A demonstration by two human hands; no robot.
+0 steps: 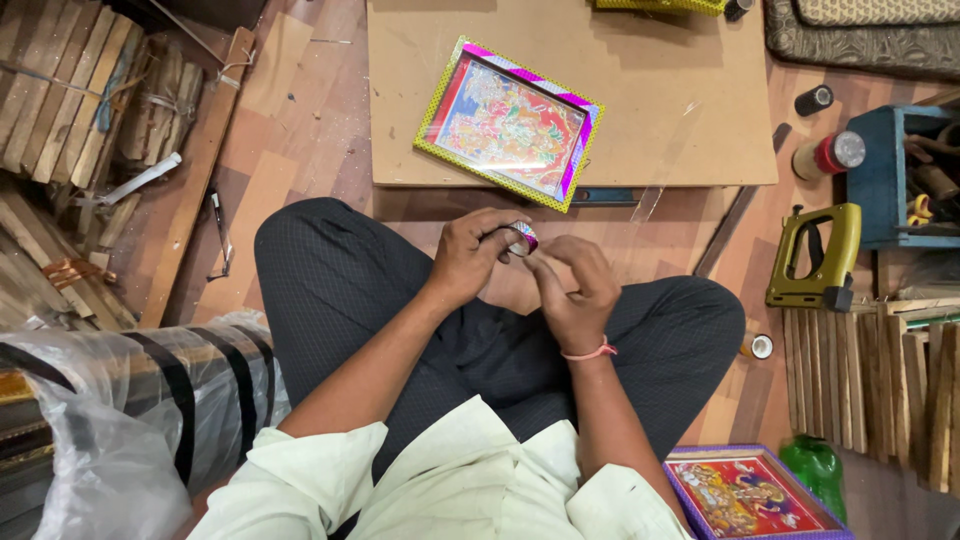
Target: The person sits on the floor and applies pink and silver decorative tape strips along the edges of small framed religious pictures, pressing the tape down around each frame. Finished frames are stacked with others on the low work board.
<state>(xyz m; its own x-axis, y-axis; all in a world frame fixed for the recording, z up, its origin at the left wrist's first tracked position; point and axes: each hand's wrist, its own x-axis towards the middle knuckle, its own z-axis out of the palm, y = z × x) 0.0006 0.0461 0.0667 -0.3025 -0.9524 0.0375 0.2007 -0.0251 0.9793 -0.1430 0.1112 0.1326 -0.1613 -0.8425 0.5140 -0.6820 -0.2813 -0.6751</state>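
A small roll of shiny pink-and-silver patterned tape [521,238] is held above the crossed legs of the seated person, just in front of the near edge of the flat brown fibreboard sheet [690,100]. The roll is small and ring-shaped; its glossy outer face shows pink and silver, and most of it is hidden by fingers.

The left hand [470,255] is closed around the roll, fingers curled narrowly over its left side. The right hand [572,285] is set against the roll's right side, thumb and forefinger pinched close at its edge, remaining fingers loosely bent. Whether a loose tape end is pinched cannot be told.

On the board, near its near-left corner, a rectangular picture with a colourful printed scene, bordered in yellow-green and pink tape [508,124], lies tilted. To the right on the wooden floor an olive-green staple gun [815,258] is seen, and beside it a blue wooden tool box [885,175]. A second picture with purple border [750,495] lies at the person's right knee.
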